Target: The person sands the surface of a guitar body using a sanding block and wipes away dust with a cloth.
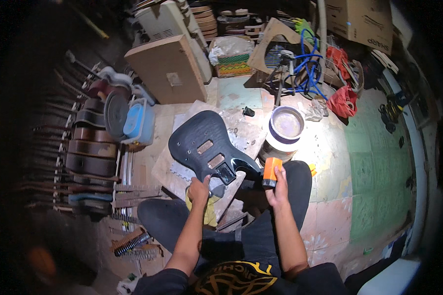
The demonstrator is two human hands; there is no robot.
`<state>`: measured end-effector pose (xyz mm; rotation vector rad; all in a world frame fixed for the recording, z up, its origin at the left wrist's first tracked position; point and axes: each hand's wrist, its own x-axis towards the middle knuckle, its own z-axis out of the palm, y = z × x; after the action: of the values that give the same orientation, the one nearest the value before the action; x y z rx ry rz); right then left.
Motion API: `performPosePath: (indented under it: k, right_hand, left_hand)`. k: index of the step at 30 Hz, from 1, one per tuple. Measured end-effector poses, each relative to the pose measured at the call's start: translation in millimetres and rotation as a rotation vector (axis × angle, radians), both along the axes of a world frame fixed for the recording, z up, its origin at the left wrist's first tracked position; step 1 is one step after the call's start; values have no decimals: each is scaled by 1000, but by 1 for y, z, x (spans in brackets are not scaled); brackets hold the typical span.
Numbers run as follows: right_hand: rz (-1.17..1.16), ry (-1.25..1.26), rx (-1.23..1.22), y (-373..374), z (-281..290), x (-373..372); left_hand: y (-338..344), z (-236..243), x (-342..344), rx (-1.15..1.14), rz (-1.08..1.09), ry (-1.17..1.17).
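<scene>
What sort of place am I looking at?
Most likely a guitar workshop: a dark guitar body with empty cutouts and no strings lies before the person, their left hand at its edge, and a row of guitars stands along the left side.

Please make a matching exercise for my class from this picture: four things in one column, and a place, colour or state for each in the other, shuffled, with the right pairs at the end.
Things
1. Guitar body
2. Boxy object
3. Round pan
4. Row of guitars

Descriptions
A. On top of a round container
B. Lined up along the left side of the view
C. Dark, with the left hand at its near edge
D. Orange with a dark end, held in the right hand

Right pairs: 1-C, 2-D, 3-A, 4-B
</scene>
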<state>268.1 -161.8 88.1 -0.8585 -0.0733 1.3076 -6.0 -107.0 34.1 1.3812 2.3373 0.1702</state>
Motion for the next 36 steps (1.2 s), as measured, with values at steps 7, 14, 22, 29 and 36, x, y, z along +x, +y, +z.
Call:
performPosePath:
  k: [7,14,22,29,36]
  right_hand:
    - [184,181,190,28,20,51]
    - [178,219,191,32,11,65]
    - [95,-209,-107,99,29,105]
    - [198,-1569,-554,205,-39,180]
    - [429,-1789,-541,242,-118,207]
  left_hand:
    - [0,-6,-3,-88,-126,11]
    - [34,30,-12,-165,-274,72]
    - [142,12,-51,226,-379,147]
    - [215,20,-54,-65,-538,59]
    - [242,22,-29,-158,-785,182]
